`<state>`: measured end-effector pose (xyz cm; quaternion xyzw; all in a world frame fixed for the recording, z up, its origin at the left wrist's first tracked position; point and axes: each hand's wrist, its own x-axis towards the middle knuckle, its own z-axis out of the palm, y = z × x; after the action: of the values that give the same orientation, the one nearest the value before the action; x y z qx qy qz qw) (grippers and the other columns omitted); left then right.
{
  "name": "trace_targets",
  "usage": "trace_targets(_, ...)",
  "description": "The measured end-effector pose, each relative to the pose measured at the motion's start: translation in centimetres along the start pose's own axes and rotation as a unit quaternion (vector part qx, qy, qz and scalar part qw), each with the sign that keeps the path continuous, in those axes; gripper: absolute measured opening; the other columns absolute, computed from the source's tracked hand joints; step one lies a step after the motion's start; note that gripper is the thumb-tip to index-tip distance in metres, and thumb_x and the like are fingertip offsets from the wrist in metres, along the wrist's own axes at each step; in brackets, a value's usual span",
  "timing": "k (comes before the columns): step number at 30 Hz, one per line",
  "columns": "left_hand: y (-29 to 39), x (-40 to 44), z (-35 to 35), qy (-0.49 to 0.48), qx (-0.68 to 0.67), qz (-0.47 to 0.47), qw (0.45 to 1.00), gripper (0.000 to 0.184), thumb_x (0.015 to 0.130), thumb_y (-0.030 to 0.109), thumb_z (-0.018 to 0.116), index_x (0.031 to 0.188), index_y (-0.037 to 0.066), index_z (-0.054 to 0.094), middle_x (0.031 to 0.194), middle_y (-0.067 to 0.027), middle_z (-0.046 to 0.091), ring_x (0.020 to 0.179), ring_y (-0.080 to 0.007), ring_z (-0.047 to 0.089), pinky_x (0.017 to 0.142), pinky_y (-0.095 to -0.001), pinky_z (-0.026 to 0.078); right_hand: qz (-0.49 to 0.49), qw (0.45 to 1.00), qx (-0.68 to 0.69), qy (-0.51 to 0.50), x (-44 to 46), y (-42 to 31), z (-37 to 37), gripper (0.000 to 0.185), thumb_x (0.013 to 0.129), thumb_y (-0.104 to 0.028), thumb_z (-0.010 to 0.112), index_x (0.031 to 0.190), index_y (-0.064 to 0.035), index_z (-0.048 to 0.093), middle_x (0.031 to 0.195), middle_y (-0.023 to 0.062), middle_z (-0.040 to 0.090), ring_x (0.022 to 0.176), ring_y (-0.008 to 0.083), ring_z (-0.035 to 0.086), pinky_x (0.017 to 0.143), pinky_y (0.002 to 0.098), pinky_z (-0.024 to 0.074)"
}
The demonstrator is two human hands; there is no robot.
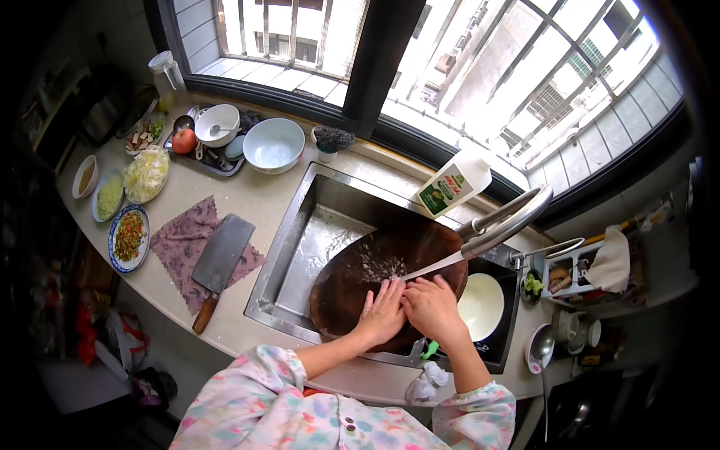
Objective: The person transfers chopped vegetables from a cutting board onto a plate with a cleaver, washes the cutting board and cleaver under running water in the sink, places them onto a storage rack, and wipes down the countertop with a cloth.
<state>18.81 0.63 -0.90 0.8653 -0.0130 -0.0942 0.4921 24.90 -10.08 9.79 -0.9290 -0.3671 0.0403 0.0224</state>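
A round dark wooden board (341,289) lies tilted over the steel sink (300,259), and water from the curved faucet (517,217) splashes on it. My left hand (382,309) rests on the board with its fingers spread, just below the water stream. Beside it and touching it, my right hand (433,306) lies on the board, its fingers bent; whether it holds anything is hidden. A cream bowl (481,306) stands to the right of the board.
Left on the counter, a cleaver (224,253) lies on a purple cloth (180,247). Plates of chopped food (129,238), a metal tray (225,166) and a pale bowl (274,145) stand farther back. A white bottle (454,182) stands behind the sink.
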Motion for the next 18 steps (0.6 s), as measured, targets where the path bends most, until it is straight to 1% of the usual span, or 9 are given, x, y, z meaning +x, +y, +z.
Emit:
trace_targets(2,0.2,-0.1,-1.1,-0.035,-0.01,0.005,0.999,0.066,0.091,0.05,0.03,0.14,0.006,0.021,0.147,-0.013,0.016,0.136,-0.028,0.013,0.108,-0.0499,0.01,-0.006,0.998,-0.035,0.058,-0.4,1.7,-0.3,0.019,0.077,-0.024,0.057,0.084,-0.0094,0.065,0.09,0.0026,0.062,0.103,0.0213,0.051,0.096,0.0551,0.0284)
trace_targets(4,-1.1,-0.2,-2.3,-0.072,0.002,-0.023,0.997,0.068,0.091,0.052,0.028,0.141,0.008,0.018,0.148,-0.0116,0.013,0.137,-0.0277,0.011,0.109,-0.0472,0.008,0.03,0.997,-0.024,0.07,-0.3,3.3,0.0,0.024,0.075,-0.026,0.059,0.09,-0.0084,0.065,0.098,0.0055,0.06,0.106,0.0245,0.05,0.097,0.0564,0.0267)
trace_targets(5,-2.8,0.0,-2.6,-0.079,0.005,-0.075,0.994,0.069,0.09,0.054,0.029,0.141,0.008,0.018,0.148,-0.0106,0.012,0.137,-0.0278,0.011,0.109,-0.0464,0.008,0.079,0.995,-0.031,0.055,-0.1,2.9,-0.4,0.033,0.073,-0.025,0.061,0.102,-0.0085,0.063,0.117,0.0116,0.055,0.11,0.0282,0.048,0.101,0.0483,0.0262)
trace_targets(8,-7.1,-0.6,-4.6,-0.064,-0.004,-0.256,0.964,0.075,0.085,0.058,0.035,0.14,0.009,0.022,0.148,-0.0132,0.012,0.136,-0.0292,0.014,0.108,-0.0448,0.012,0.154,0.937,0.149,0.278,0.8,5.0,2.5,0.036,0.071,-0.02,0.063,0.104,-0.0064,0.06,0.114,0.0146,0.053,0.111,0.0342,0.045,0.098,0.0447,0.0322)
trace_targets(10,-16.2,-0.6,-2.4,0.013,-0.055,-0.341,0.938,0.075,0.082,0.053,0.047,0.135,0.003,0.03,0.14,-0.0195,0.028,0.128,-0.0298,0.032,0.104,-0.0431,0.026,0.263,0.902,0.213,0.269,0.9,7.7,3.1,0.04,0.072,-0.02,0.064,0.105,0.0023,0.056,0.101,0.0165,0.058,0.097,0.0318,0.054,0.085,0.039,0.0423)
trace_targets(12,-22.9,-0.4,0.0,0.047,-0.302,-0.371,0.877,0.072,0.079,0.045,0.057,0.127,-0.005,0.038,0.128,-0.0204,0.045,0.114,-0.0287,0.047,0.096,-0.0394,0.037,0.395,0.794,0.402,0.227,1.2,11.3,5.5,0.038,0.074,-0.024,0.063,0.098,0.0053,0.058,0.084,0.0128,0.061,0.076,0.0231,0.059,0.07,0.0328,0.0471)
trace_targets(13,-21.7,-0.4,-0.2,0.066,-0.354,-0.362,0.86,0.058,0.082,0.033,0.058,0.119,-0.009,0.044,0.116,-0.0184,0.055,0.106,-0.0282,0.053,0.09,-0.0366,0.042,0.42,0.728,0.519,0.155,1.3,12.1,5.0,0.036,0.075,-0.026,0.063,0.094,0.0045,0.06,0.079,0.0103,0.061,0.07,0.0189,0.058,0.064,0.0299,0.0464)
trace_targets(14,-20.4,-0.1,-0.7,0.074,-0.402,-0.382,0.829,0.052,0.085,0.033,0.054,0.117,-0.007,0.047,0.115,-0.0172,0.056,0.104,-0.0277,0.054,0.09,-0.0382,0.043,0.434,0.645,0.624,0.08,1.6,12.6,4.5,0.034,0.076,-0.027,0.063,0.089,0.0038,0.062,0.075,0.0079,0.061,0.064,0.0148,0.057,0.059,0.0269,0.0456)
trace_targets(18,-19.0,2.0,-1.5,0.109,-0.53,-0.439,0.717,0.037,0.089,0.024,0.045,0.111,-0.004,0.053,0.109,-0.0173,0.058,0.1,-0.0278,0.056,0.089,-0.0392,0.043,0.36,0.596,0.696,0.176,1.8,11.5,5.7,0.031,0.076,-0.026,0.062,0.08,0.0047,0.061,0.075,0.0064,0.061,0.062,0.0137,0.056,0.055,0.0268,0.0443)
